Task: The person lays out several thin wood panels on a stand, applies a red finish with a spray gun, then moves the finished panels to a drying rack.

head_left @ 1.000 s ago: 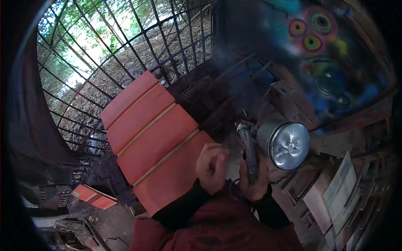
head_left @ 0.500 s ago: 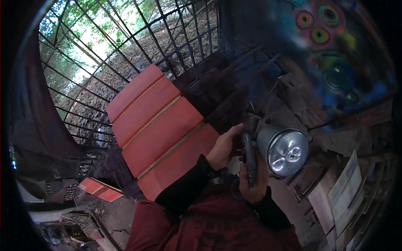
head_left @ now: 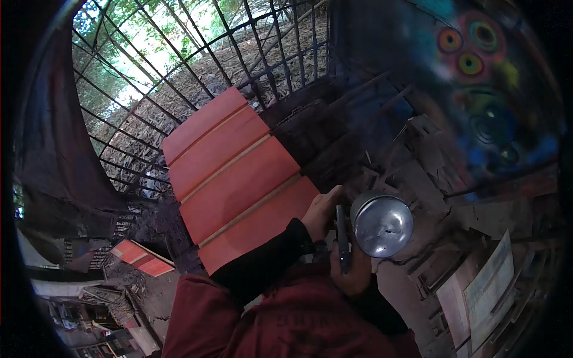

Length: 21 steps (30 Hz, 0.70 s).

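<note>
A spray gun (head_left: pixel 342 237) with a dark handle and a round, dented silver metal cup (head_left: pixel 385 227) is held in front of my body. The cup is tipped so that its shiny end faces me. My right hand (head_left: pixel 353 271) wraps round the handle from below. At the gun's upper left side is my left hand (head_left: pixel 322 213), its fingers closed against the gun and partly hidden behind it. Just left of my hands lie several red-painted panels (head_left: pixel 239 179) side by side, with tan gaps between them.
A barred metal grille (head_left: pixel 209 45) stands behind the panels, with leaf litter outside. At upper right is a paint-spattered dark surface (head_left: pixel 483 89). Pale boards (head_left: pixel 489 292) lean at lower right, and a smaller red panel (head_left: pixel 143 258) lies at lower left.
Both hands and the spray gun have shifted left in view, and the cup's end has turned more toward me. The background has slid slightly right.
</note>
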Available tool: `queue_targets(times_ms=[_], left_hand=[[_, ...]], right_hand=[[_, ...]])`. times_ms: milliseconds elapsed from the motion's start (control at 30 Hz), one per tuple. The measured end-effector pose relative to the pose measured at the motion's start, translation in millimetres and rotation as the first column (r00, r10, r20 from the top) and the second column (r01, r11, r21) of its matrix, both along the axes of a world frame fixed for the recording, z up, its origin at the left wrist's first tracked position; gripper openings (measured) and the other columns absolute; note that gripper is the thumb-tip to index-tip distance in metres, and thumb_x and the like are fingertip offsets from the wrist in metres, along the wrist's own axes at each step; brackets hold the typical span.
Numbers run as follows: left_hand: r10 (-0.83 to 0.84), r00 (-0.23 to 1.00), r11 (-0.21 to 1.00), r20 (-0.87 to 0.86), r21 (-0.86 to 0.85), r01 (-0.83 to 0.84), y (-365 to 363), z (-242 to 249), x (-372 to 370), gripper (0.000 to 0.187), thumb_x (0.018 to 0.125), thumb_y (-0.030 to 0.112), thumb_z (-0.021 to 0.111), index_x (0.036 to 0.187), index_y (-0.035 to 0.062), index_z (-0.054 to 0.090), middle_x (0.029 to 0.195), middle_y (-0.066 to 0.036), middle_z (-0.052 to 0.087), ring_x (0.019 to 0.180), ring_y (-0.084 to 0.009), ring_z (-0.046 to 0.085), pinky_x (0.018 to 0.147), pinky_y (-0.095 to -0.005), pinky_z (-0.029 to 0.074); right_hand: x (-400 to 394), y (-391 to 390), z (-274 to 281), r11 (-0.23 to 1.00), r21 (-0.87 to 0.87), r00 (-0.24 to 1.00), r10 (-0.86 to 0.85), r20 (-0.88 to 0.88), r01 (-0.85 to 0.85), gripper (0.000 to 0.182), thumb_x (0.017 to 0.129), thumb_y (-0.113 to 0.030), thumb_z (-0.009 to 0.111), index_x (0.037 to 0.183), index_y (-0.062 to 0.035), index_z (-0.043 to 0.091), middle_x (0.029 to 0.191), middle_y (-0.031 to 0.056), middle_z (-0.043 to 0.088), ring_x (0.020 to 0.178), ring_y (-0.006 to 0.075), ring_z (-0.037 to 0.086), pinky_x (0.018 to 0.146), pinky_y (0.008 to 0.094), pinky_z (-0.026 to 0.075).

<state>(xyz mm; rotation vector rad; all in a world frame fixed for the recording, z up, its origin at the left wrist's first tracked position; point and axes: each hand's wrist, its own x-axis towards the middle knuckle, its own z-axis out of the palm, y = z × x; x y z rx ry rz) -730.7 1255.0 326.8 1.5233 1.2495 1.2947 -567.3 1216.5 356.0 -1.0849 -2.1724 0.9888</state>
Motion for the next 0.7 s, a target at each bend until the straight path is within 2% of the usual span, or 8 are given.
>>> queue_targets(times_ms=[200,300,333,367,400,533,633,700], left_hand=[[-0.017,1.0,0.995,0.005,-0.099,0.017,0,6,2,0.037,0.072,0.022,0.062,0.099,0.0003,0.049,0.077,-0.019,0.053,0.076,-0.0398,0.056,0.062,-0.0389,0.044],[-0.025,0.999,0.999,0.027,-0.047,0.026,3,8,7,0.032,0.082,0.026,0.059,0.099,-0.001,0.051,0.076,-0.016,0.054,0.074,-0.0311,0.058,0.062,-0.0365,0.044],[0.133,0.921,0.918,0.366,-0.397,0.025,2,13,13,0.032,0.086,0.03,0.057,0.098,0.0003,0.053,0.076,-0.012,0.055,0.072,-0.0256,0.057,0.062,-0.0353,0.044],[0.38,0.723,0.725,0.577,-0.671,0.155,2,21,19,0.034,0.09,0.034,0.054,0.097,0.0016,0.055,0.075,-0.008,0.055,0.071,-0.0201,0.056,0.062,-0.0341,0.044],[0.555,0.597,0.595,0.578,-0.778,0.2,6,36,26,0.041,0.091,0.045,0.051,0.093,0.0045,0.058,0.076,-0.002,0.055,0.069,-0.0127,0.052,0.061,-0.0307,0.043],[0.553,0.609,0.602,0.569,-0.778,0.18,0,39,28,0.04,0.09,0.046,0.051,0.089,0.0065,0.059,0.075,-0.002,0.056,0.066,-0.013,0.052,0.06,-0.027,0.042],[0.552,0.564,0.651,0.614,-0.74,0.168,-2,26,34,0.043,0.09,0.047,0.052,0.087,0.0054,0.059,0.073,-0.002,0.056,0.063,-0.0117,0.052,0.057,-0.0251,0.041],[0.483,0.566,0.726,0.668,-0.667,0.168,-3,34,37,0.044,0.089,0.049,0.051,0.086,0.0057,0.059,0.072,-0.001,0.056,0.061,-0.0118,0.052,0.056,-0.0254,0.041]], right_hand=[[-1,2,0,0.995,0.104,1.0,-0.001,0.014,0.0,0.043,0.085,-0.012,0.053,0.124,0.005,0.045,0.111,0.0258,0.054,0.103,0.0386,0.054,0.089,0.0433,0.041],[3,3,1,0.998,0.042,0.999,-0.042,0.009,0.041,0.043,0.085,-0.011,0.053,0.124,0.0053,0.045,0.108,0.0248,0.055,0.099,0.036,0.057,0.084,0.0416,0.044],[3,5,4,0.998,0.043,0.999,-0.04,0.011,0.039,0.043,0.085,-0.011,0.053,0.124,0.0053,0.045,0.108,0.0248,0.055,0.099,0.036,0.057,0.084,0.0416,0.044],[3,7,9,0.995,0.077,0.998,-0.056,-0.013,0.057,0.043,0.085,-0.01,0.053,0.124,0.0058,0.045,0.106,0.0242,0.056,0.096,0.0346,0.058,0.082,0.0405,0.046],[3,9,11,0.991,0.11,0.997,-0.073,-0.037,0.076,0.043,0.085,-0.01,0.053,0.123,0.0063,0.045,0.105,0.0235,0.057,0.094,0.0333,0.06,0.079,0.0393,0.047],[12,6,-2,0.977,0.192,0.996,-0.092,-0.017,0.093,0.043,0.084,-0.008,0.053,0.123,0.0079,0.044,0.103,0.0231,0.058,0.092,0.0322,0.061,0.079,0.0379,0.048],[13,8,8,0.998,0.046,0.999,-0.046,-0.029,0.048,0.043,0.084,-0.005,0.052,0.124,0.0086,0.043,0.102,0.0228,0.058,0.092,0.0308,0.061,0.079,0.0371,0.048],[12,9,1,0.956,0.266,0.982,-0.078,-0.171,0.122,0.043,0.083,-0.003,0.051,0.124,0.0077,0.042,0.102,0.0224,0.058,0.092,0.0297,0.061,0.079,0.0363,0.048]])
